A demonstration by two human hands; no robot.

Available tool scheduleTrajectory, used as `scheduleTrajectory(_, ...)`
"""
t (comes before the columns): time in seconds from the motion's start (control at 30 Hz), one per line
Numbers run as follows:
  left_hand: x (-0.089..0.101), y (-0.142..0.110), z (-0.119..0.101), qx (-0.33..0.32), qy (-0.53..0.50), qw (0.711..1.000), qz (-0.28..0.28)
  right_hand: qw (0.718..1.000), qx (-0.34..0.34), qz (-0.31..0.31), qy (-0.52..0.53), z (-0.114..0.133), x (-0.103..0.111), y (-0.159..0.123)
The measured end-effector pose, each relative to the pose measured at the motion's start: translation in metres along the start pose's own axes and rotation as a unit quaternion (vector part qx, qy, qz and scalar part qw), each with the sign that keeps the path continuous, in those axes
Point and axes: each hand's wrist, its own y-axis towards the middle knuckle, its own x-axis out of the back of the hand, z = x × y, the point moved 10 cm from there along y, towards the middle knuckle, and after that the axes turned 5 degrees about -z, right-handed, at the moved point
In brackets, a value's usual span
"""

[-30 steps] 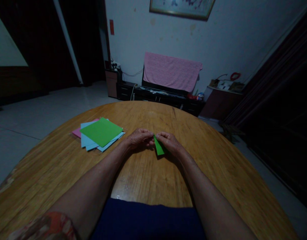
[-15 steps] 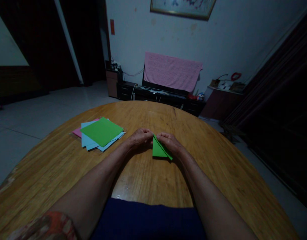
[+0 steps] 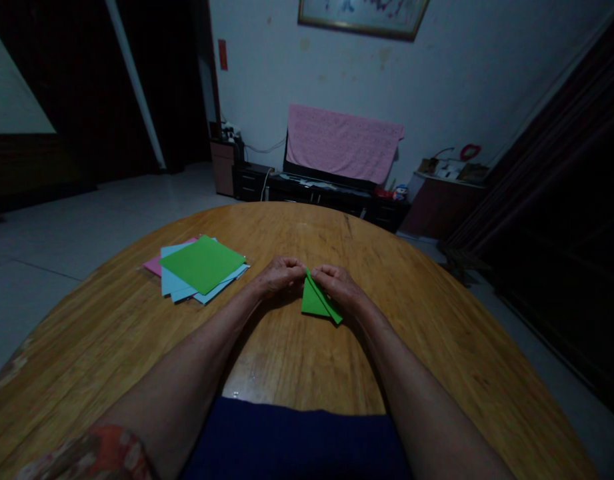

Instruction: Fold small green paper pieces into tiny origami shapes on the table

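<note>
A folded piece of green paper (image 3: 315,301), roughly triangular with a narrow folded strip along its right side, is held just above or on the wooden table. My left hand (image 3: 283,275) pinches its top corner from the left, fingers closed. Close beside it, my right hand (image 3: 335,283) is closed on the same paper near the top of the strip, from the right. The fingertips of both hands nearly meet at that corner and partly hide it. Whether the lower edge touches the table I cannot tell.
On the round wooden table (image 3: 427,347), a fanned stack of blue and pink paper lies to the left, with a green sheet (image 3: 203,264) on top. Beyond the table stand a black cabinet (image 3: 297,192) and a screen draped with a pink cloth (image 3: 344,143).
The folded green paper has turned slightly, its lower end swinging a little to the left. Both hands keep their hold and have barely moved.
</note>
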Motion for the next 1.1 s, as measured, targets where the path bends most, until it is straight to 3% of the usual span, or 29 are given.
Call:
scheduleTrajectory(0.33,-0.006,0.001,0.000,-0.036,-0.056,0.998,0.004,1.000,0.019,-0.011,-0.007,0.006,0.002,0.001)
scheduleTrajectory(0.7,-0.010,-0.005,-0.004,-0.003,-0.073,0.997,0.002,1.000,0.024,-0.013,-0.009,0.004,0.003,0.003)
scheduleTrajectory(0.93,-0.018,-0.008,-0.006,0.009,-0.117,0.991,0.066,0.999,0.020,-0.010,0.036,0.000,0.002,0.002)
scheduleTrajectory(1.1,-0.015,-0.006,-0.004,0.010,-0.109,0.993,0.038,0.999,0.016,-0.012,0.027,0.002,0.001,0.000)
